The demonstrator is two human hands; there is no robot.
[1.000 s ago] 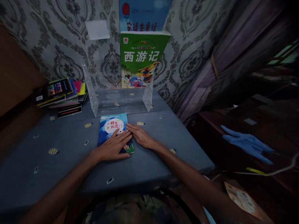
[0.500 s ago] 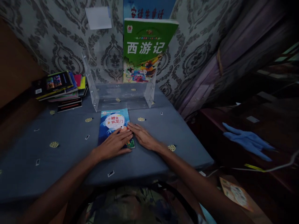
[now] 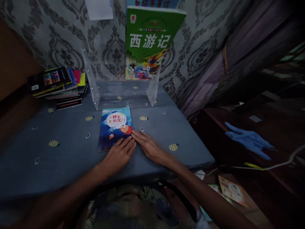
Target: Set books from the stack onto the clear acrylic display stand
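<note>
Head view: blue book (image 3: pixel 114 135) before a clear stand (image 3: pixel 128 101)

At left, a pile of books (image 3: pixel 57 84) sits on the table (image 3: pixel 71 162). The blue book lies face up, its lower right corner beneath the left hand (image 3: pixel 121 152), palm down with fingers extended. Beside it, the right hand (image 3: pixel 150 147), also unclenched, rests its fingertips at the book's right edge. A green book (image 3: pixel 151 41) stands upright behind; a blue glove (image 3: pixel 247 140) lies far right.

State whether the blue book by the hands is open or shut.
Shut. The blue book lies flat, face up, its title showing; no inside pages are visible. The left hand covers one corner.
</note>
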